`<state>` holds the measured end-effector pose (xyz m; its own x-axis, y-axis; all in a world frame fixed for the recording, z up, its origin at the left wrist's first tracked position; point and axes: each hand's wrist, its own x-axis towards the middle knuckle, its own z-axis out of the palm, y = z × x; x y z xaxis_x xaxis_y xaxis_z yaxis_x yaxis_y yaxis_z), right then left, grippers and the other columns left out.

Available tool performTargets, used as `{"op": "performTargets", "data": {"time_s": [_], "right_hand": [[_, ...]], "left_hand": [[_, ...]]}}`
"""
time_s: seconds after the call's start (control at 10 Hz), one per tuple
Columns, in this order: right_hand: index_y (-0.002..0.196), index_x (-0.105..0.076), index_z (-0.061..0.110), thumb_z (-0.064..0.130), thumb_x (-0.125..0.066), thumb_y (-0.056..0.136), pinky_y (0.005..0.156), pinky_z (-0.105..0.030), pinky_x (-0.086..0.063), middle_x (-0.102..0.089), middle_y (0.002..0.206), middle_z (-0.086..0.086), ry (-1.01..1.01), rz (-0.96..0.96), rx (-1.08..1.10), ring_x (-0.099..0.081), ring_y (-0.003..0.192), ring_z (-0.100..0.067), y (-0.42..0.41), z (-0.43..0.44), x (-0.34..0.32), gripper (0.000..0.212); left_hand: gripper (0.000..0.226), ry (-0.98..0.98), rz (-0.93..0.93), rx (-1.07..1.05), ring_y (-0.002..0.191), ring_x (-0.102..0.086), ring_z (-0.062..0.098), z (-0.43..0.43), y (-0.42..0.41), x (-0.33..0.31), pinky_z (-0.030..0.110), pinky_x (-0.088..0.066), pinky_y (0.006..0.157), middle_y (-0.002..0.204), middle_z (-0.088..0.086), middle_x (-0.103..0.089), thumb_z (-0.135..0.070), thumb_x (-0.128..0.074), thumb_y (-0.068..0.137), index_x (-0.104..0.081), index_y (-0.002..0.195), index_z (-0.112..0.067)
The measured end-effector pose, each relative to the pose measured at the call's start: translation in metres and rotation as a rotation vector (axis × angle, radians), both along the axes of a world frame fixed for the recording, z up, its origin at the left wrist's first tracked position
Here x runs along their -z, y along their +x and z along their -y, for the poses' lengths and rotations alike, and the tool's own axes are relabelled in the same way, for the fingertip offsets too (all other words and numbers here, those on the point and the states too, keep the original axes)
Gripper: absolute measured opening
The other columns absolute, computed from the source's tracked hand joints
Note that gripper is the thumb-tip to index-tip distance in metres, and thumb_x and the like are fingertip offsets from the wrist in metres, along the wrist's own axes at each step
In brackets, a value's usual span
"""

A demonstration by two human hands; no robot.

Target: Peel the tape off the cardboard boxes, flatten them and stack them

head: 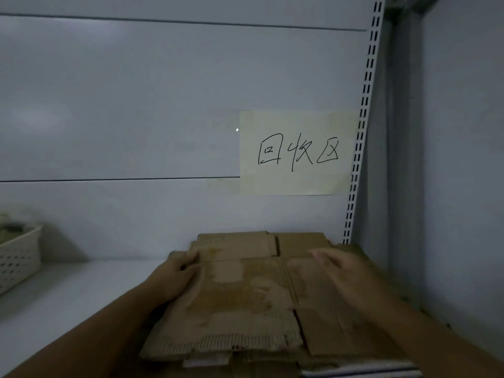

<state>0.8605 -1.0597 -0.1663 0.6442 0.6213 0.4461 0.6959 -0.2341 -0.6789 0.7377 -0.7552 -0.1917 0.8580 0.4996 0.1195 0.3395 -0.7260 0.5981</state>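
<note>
Flattened cardboard boxes (pixel 245 301) lie in a stack at the right end of a pale shelf (pixel 68 296), pushed against the back panel and close to the slotted upright (pixel 362 126) at the shelf's right rear corner. The top sheet is scuffed, with pale torn patches where its surface has come away, and its corrugated edge shows along the near side. More sheets stick out beneath it at the back and at the front edge of the shelf.

At the far left end of the shelf stands a white perforated basket (pixel 16 260), well apart from the stack; what it contains is too dim to make out.

The left hand (pixel 177 274) rests on the left edge of the stack, fingers curled over the top sheet's rim and gripping it. The right hand (pixel 341 271) is open with fingers spread, blurred, over the right part of the stack; whether it touches the cardboard cannot be told.

On the back panel above the stack, a yellowish paper sign (pixel 297 152) carries three handwritten characters.
</note>
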Motion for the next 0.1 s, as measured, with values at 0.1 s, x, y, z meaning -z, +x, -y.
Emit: {"op": "performTargets", "data": {"time_s": [0.1], "right_hand": [[0.087, -0.069, 0.035, 0.041, -0.067, 0.076, 0.076, -0.02, -0.056, -0.073, 0.092, 0.016, 0.271, 0.014, -0.173, -0.069, 0.084, -0.006, -0.019, 0.0314, -0.0551, 0.014]], "left_hand": [[0.043, 0.121, -0.1, -0.014, 0.121, -0.046, 0.016, -0.0028, 0.0025, -0.0142, 0.029, -0.032, 0.101, 0.145, 0.005, -0.043, -0.037, -0.032, 0.099, -0.038, 0.14, -0.026]]}}
